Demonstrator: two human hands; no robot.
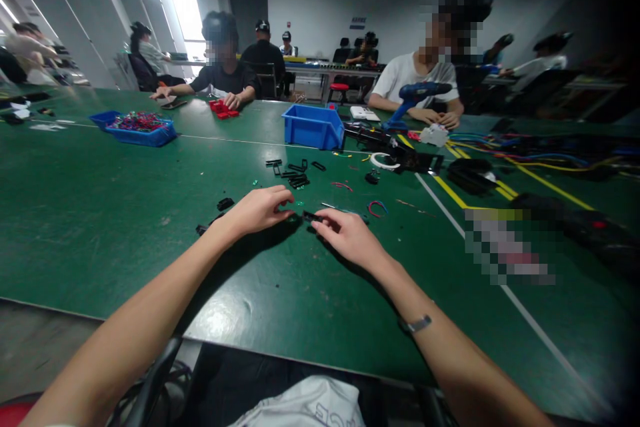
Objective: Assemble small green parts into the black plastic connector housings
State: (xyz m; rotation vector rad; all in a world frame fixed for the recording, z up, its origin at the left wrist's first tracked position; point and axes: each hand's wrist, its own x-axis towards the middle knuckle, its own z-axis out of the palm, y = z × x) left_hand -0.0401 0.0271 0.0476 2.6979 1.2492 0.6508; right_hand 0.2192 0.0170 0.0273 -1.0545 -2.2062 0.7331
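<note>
My right hand (345, 234) pinches a small black part (311, 216) between thumb and fingers, just above the green table (310, 300). To its left, my left hand (263, 210) is curled with its fingertips close to that part; whether it holds something tiny I cannot make out. Beyond my hands lie several black rectangular frames (299, 180) and small green pieces (299, 203). A thin screwdriver-like rod (333, 207) rests behind my right hand, with a red and blue wire loop (377, 208) to its right. Black parts (225, 203) sit beside my left forearm.
A blue bin (313, 127) stands farther back, and blue trays (145, 130) with red wires are at the left. A blue power drill (413, 100), white ring (384, 160) and cables (540, 147) lie at the right. People sit across the table.
</note>
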